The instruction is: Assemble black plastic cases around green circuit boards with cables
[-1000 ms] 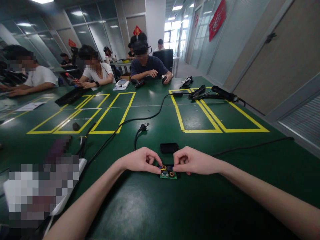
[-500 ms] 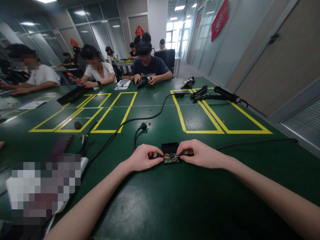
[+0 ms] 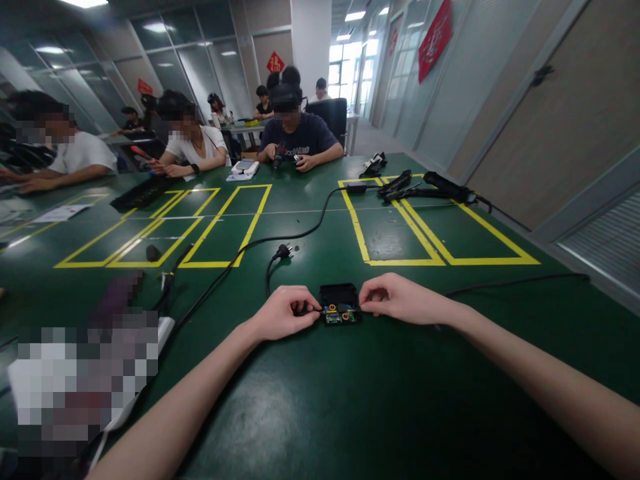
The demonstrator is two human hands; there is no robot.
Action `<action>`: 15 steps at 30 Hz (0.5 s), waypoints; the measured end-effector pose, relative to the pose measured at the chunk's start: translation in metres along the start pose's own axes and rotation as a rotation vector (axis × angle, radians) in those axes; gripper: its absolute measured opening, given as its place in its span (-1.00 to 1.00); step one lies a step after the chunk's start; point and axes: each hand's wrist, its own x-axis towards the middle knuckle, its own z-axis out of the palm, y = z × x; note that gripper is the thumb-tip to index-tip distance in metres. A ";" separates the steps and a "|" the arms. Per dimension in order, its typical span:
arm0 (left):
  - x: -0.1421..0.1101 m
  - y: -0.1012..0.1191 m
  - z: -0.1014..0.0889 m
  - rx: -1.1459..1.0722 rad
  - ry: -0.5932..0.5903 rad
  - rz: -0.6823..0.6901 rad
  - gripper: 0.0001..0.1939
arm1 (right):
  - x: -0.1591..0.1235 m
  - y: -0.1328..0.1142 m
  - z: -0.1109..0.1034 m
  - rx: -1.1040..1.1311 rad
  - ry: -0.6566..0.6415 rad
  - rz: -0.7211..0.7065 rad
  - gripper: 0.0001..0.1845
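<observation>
The grip is pinching at both ends of one small piece: the left hand (image 3: 285, 313) presses thumb and forefinger together, apparently on the thin black plug cord (image 3: 269, 279), while the right hand (image 3: 394, 299) pinches what looks like the end of the long black cable (image 3: 520, 283). Between them, on the dark green, smooth desk (image 3: 305, 400), lies the small green circuit board with copper-coloured rings (image 3: 341, 315); it sits within a black, shallow plastic shell (image 3: 343, 324). Taking the board as the clock's centre, the left fingertips are at nine and the right at three. It should handle as light and stiff, its parts and solder joints probably fragile, so the edges and the cord ends look the safest hold; the cords should bend easily but tug on the board. At twelve, just beyond, lies another black, rectangular plastic shell (image 3: 339, 293); whether the shells touch is unclear. Farther, at ten, rests the black three-pin plug (image 3: 284, 251), and at one a yellow-taped rectangle (image 3: 404, 262). Farthest, between eleven and twelve, sits a person in a dark T-shirt (image 3: 320, 137).
</observation>
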 end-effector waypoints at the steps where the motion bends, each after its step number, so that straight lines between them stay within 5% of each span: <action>1: 0.000 0.000 0.001 0.008 0.000 0.011 -0.88 | 0.000 0.000 0.000 -0.003 -0.007 -0.005 -0.77; 10: -0.003 0.002 0.006 0.213 -0.029 0.131 -0.77 | 0.003 0.003 0.000 0.031 -0.018 0.053 -0.77; 15: 0.000 0.004 0.012 0.145 0.022 0.050 -0.77 | 0.004 0.004 0.001 0.045 -0.010 0.070 -0.72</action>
